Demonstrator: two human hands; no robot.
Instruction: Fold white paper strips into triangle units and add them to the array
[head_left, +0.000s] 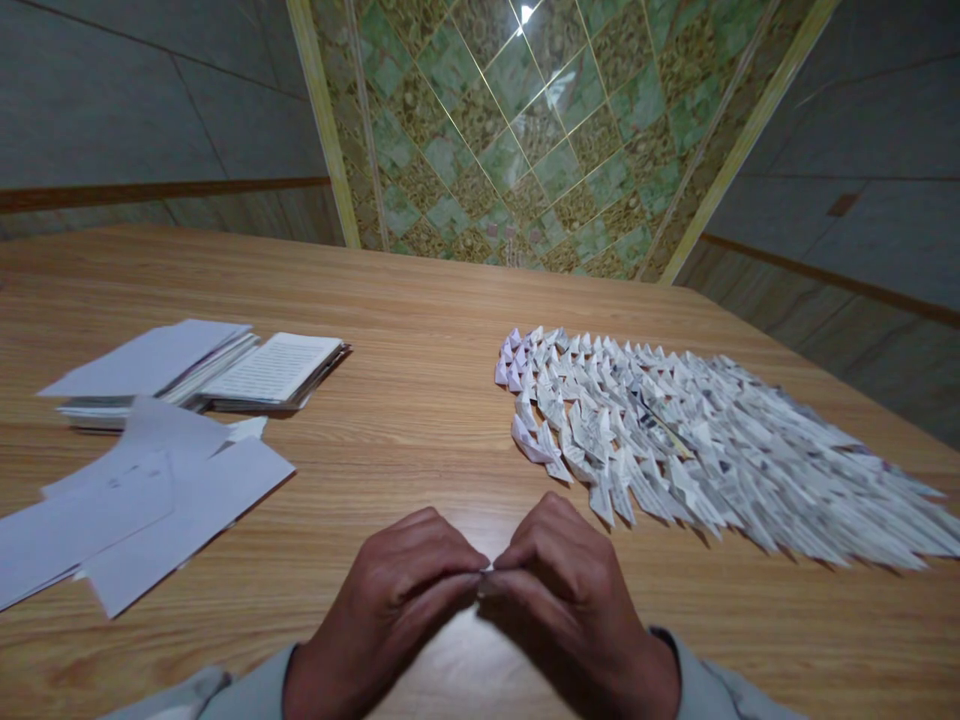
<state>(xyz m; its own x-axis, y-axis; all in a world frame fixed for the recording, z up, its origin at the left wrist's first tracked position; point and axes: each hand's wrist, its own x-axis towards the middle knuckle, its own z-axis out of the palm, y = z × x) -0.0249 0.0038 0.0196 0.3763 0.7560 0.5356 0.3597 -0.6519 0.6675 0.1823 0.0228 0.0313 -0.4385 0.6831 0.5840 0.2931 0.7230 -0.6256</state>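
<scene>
Examining the wood-grain table (420,300), we find our left hand (394,585) and right hand (574,585) fingertip to fingertip, both pinching a small, mostly hidden paper piece (488,568) between them; folded paper boats (686,440) lie in rows at right, loose sheets (206,505) at left.

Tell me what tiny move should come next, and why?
Maybe press along the pale sliver, likely paper, to flatten any crease: the left grip and right grip pinch it, fingertips together, and folded paper boats lie nearby. Most of the sliver is hidden, so that's a guess.
</scene>
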